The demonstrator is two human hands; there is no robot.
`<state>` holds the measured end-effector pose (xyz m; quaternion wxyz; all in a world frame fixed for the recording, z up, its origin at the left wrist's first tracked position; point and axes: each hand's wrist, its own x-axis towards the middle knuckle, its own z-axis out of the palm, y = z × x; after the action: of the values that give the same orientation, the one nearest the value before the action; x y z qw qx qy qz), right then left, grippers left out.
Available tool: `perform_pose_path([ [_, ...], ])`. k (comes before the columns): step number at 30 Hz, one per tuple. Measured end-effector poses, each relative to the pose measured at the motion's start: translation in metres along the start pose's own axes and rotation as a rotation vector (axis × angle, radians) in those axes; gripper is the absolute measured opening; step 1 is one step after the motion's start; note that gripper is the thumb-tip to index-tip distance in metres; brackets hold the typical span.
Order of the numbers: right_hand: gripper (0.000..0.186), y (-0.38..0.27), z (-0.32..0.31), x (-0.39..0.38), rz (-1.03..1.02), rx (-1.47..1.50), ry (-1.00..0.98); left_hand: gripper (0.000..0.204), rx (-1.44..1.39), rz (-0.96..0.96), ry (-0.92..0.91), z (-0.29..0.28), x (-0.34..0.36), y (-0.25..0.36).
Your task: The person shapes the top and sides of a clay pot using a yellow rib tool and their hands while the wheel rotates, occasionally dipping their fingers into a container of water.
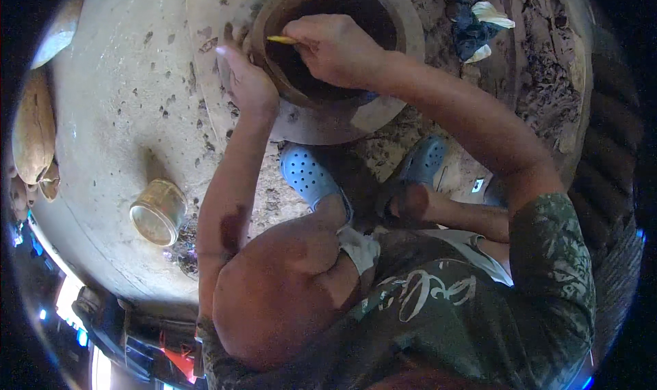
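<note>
A wide round brown clay pot (399, 22) stands at the top on a round, clay-smeared disc (321, 133). My right hand (339, 48) reaches over its opening, the fingers closed on a small yellow scraper (279, 40). The scraper's tip points left, by the inside of the pot's left wall. My left hand (250, 85) is at the outer left side of the pot with its fingers stretched out and apart, holding nothing. Whether the left palm touches the wall cannot be made out. The pot's dark inside is partly hidden by my right hand.
Left of my left forearm, a cloudy plastic tub (159, 213) sits on the clay-spotted floor (102, 150). A dark crumpled cloth (464, 27) with pale scraps lies right of the disc. Long brown rounded objects (34, 126) line the far left. My blue clogs (306, 174) are below the disc.
</note>
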<state>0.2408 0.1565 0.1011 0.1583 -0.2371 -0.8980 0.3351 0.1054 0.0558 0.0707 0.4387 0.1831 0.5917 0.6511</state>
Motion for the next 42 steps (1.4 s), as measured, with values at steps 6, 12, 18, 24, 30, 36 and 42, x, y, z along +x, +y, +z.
perform_pose_path([
  [6,0.018,-0.008,-0.028,-0.003,-0.045,0.118,-0.457,0.089,0.017,0.078,0.021,-0.01,0.016,0.0],
  [12,0.022,0.023,-0.04,-0.006,-0.065,0.108,-0.295,0.093,-0.044,0.017,0.177,-0.011,0.01,0.012],
  [18,0.019,-0.002,0.002,0.009,-0.063,-0.008,0.074,0.09,0.109,0.216,0.042,-0.022,0.003,-0.021],
  [24,0.023,0.008,-0.018,-0.015,-0.081,0.151,-0.408,0.087,-0.009,0.152,0.061,-0.006,0.013,-0.011],
  [30,0.024,0.023,-0.05,-0.006,-0.081,0.011,-0.46,0.093,-0.016,0.101,0.184,-0.019,0.021,-0.004],
  [36,0.015,-0.006,-0.002,0.009,-0.049,0.039,0.183,0.087,0.059,0.127,0.102,-0.016,0.0,-0.011],
  [42,0.025,-0.003,-0.011,-0.02,-0.155,0.128,-0.267,0.089,0.036,0.108,0.041,-0.011,0.019,-0.007],
])
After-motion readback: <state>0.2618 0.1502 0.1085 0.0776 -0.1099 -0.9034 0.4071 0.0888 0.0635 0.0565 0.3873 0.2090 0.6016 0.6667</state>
